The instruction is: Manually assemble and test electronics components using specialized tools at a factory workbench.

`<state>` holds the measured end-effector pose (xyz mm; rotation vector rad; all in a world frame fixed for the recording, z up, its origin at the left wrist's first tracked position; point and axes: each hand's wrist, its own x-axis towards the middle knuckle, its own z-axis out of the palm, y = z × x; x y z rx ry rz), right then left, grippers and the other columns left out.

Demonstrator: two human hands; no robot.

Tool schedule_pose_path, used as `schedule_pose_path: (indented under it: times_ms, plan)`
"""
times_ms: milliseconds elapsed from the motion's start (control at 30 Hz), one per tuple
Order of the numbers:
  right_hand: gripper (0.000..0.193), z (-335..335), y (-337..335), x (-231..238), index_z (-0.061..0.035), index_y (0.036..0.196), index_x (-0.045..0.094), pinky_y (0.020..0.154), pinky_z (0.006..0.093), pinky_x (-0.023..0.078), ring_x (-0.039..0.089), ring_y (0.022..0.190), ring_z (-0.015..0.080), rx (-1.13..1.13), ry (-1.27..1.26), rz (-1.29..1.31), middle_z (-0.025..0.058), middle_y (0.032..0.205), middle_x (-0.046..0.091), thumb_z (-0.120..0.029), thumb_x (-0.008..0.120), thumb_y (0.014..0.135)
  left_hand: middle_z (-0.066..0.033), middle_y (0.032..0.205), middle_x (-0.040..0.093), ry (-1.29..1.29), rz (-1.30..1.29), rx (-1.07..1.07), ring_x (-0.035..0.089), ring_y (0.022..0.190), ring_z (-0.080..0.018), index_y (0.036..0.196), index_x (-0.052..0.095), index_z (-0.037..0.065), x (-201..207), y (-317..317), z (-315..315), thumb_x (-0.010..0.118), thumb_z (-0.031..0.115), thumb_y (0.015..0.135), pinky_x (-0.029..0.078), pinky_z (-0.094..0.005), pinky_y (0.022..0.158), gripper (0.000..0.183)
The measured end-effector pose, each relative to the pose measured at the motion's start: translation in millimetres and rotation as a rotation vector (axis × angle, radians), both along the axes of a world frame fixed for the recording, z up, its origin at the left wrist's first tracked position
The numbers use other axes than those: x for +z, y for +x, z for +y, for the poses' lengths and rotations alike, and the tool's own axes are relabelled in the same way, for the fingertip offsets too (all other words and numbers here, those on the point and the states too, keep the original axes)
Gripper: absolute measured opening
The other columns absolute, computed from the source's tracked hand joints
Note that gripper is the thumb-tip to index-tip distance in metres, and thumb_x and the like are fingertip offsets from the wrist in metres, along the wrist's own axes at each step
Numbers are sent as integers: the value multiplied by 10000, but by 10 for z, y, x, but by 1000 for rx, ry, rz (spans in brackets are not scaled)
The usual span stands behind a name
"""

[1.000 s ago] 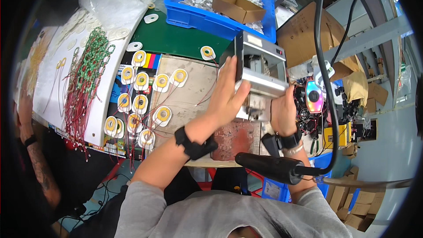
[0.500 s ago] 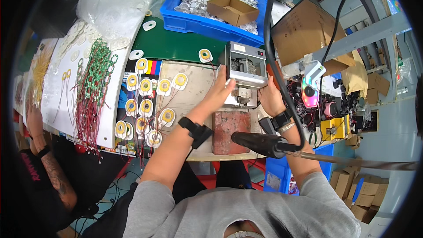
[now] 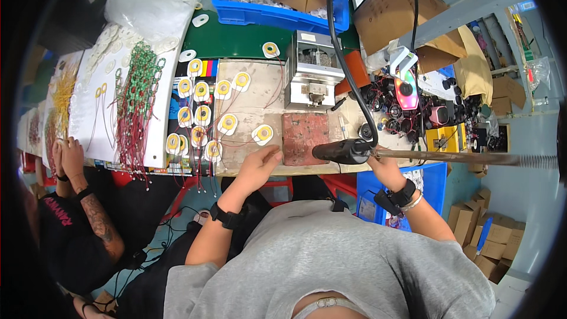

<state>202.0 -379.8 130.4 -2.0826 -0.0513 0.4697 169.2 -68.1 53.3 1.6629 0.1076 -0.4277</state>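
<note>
Hovering by the front edge of the table (image 3: 253, 101), the left hand (image 3: 257, 167) has bent fingers close together, just beside the left side of a red block (image 3: 304, 133); whether they pinch anything, I cannot tell. The right hand (image 3: 387, 171) is farther right along that edge, partly hidden behind the metal rod (image 3: 434, 156) of a black handle (image 3: 339, 152); its grip cannot be told either. The block lies flat near the middle of the front edge, the handle's tip showing in front of its right side. Behind the block stands a grey metal box (image 3: 315, 75). A white pad with a yellow disc (image 3: 262, 135) lies near the left fingers. Toward the far edge stands a blue tray (image 3: 254, 18).
</note>
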Motion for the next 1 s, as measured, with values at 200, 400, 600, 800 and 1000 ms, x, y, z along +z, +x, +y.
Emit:
schedule_pose_path:
  times_ms: [200, 400, 600, 800, 1000]
  plan:
    - [246, 48, 15, 72, 42, 1027, 566, 748, 248, 451, 569, 824, 123, 47, 76, 100, 84, 914, 616, -148, 550, 871, -174, 1011, 606, 3, 16, 123, 579, 934, -201, 1107, 523, -64, 29, -185, 151, 542, 287, 869, 435, -285, 819, 425]
    - [258, -55, -52, 77, 56, 987, 579, 724, 268, 455, 575, 798, 138, 9, 173, -68, 94, 884, 624, -173, 532, 876, -181, 1047, 598, 47, -7, 112, 562, 977, -214, 1127, 510, -72, 366, -126, 139, 531, 276, 875, 419, -302, 858, 430]
    - [262, -227, -170, -380, 39, 986, 593, 668, 254, 453, 560, 735, 106, -24, 221, -70, 74, 813, 634, -182, 575, 847, -110, 977, 609, 72, 20, 91, 559, 905, -164, 1086, 549, -52, 137, -134, 114, 538, 295, 873, 424, -278, 817, 407]
    - [218, -227, -31, -219, 70, 958, 590, 713, 266, 497, 617, 795, 161, -55, 232, -102, 114, 891, 630, -122, 538, 868, -66, 966, 608, 44, -40, 95, 567, 888, -123, 1090, 547, -39, 260, 83, 110, 529, 217, 888, 445, -237, 784, 327]
    - [194, -184, 83, -254, 64, 943, 587, 706, 265, 494, 617, 787, 165, -97, 313, -71, 100, 847, 630, -106, 535, 867, -69, 980, 606, 41, -94, 91, 567, 900, -115, 1082, 553, -32, 351, 158, 100, 524, 236, 893, 445, -232, 781, 330]
